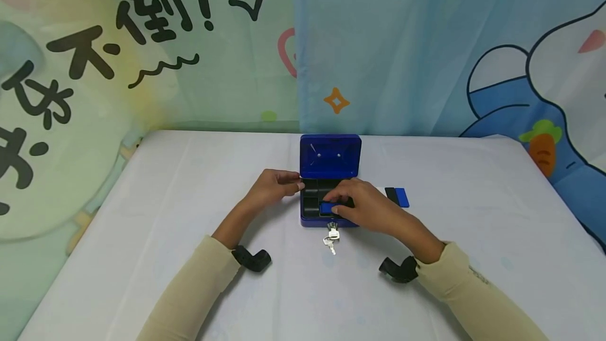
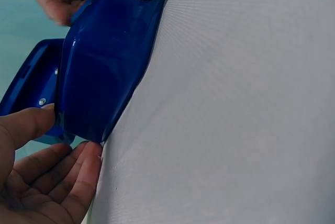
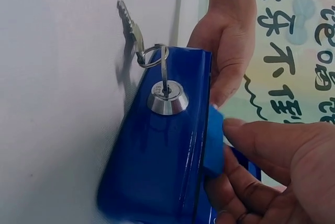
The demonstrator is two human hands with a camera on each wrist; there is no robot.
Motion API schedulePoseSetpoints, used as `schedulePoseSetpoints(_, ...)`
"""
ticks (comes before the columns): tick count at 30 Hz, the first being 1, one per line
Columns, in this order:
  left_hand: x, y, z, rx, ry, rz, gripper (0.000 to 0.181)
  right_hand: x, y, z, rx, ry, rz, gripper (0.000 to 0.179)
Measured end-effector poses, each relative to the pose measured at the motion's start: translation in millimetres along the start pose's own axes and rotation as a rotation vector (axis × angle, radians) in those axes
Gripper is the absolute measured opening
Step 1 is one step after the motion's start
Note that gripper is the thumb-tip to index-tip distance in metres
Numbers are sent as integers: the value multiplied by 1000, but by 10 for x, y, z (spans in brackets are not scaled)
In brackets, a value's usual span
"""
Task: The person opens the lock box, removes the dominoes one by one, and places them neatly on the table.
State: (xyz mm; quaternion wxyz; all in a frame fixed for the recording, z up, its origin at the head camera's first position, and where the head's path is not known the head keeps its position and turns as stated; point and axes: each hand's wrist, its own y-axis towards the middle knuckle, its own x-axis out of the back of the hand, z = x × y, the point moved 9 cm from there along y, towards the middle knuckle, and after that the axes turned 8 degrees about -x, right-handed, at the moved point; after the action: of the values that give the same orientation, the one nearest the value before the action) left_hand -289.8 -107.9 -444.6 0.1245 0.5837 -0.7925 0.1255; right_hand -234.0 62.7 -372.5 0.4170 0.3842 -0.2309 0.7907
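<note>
A dark blue cash box [image 1: 309, 222] lies on the white table with its lid [image 1: 330, 156] raised at the back. Inside sits a black tray [image 1: 310, 188] with compartments. My right hand [image 1: 366, 207] reaches over the box and pinches a small flat blue block [image 3: 213, 140] between thumb and fingers, at the tray's front part. My left hand [image 1: 272, 189] is at the box's left side. In the left wrist view its thumb touches the upper edge by the lid, and its relaxed fingers [image 2: 84, 177] rest at the lower corner.
A key [image 1: 333, 233] stands in the lock on the box's front, with another key [image 1: 329, 244] hanging from its ring. Right of the box lies a flat item banded blue, black and white [image 1: 401, 197], partly behind my right hand. Printed curtains [image 1: 379, 57] stand behind the table.
</note>
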Motion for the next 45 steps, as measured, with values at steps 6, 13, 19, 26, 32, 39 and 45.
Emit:
schedulePoseSetpoints(6, -8, -9, -25, -17, -21, 10, 43, -45, 39, 12, 15, 4, 52, 32)
schedulePoseSetpoints(13, -9, -12, -29, -24, -33, 9, 44, -10, 33, 0, 26, -22, 38, 28)
schedulePoseSetpoints(19, 4, -12, -26, -24, -31, 5, 44, 75, 45, -69, -52, 27, -23, 23)
schedulePoseSetpoints(26, 10, -17, -30, -23, -24, 8, 44, 153, 47, -204, -155, 90, -103, 16)
schedulePoseSetpoints(32, 4, -12, -34, -31, -22, 14, 44, 232, 44, -353, -193, 254, -134, 18)
schedulePoseSetpoints(39, 8, -5, -32, -31, -12, 13, 44, 371, -69, -612, -314, 355, -112, 29)
schedulePoseSetpoints(45, 12, -14, -32, -35, -17, 12, 43, 506, -206, -855, -379, 345, -107, 33)
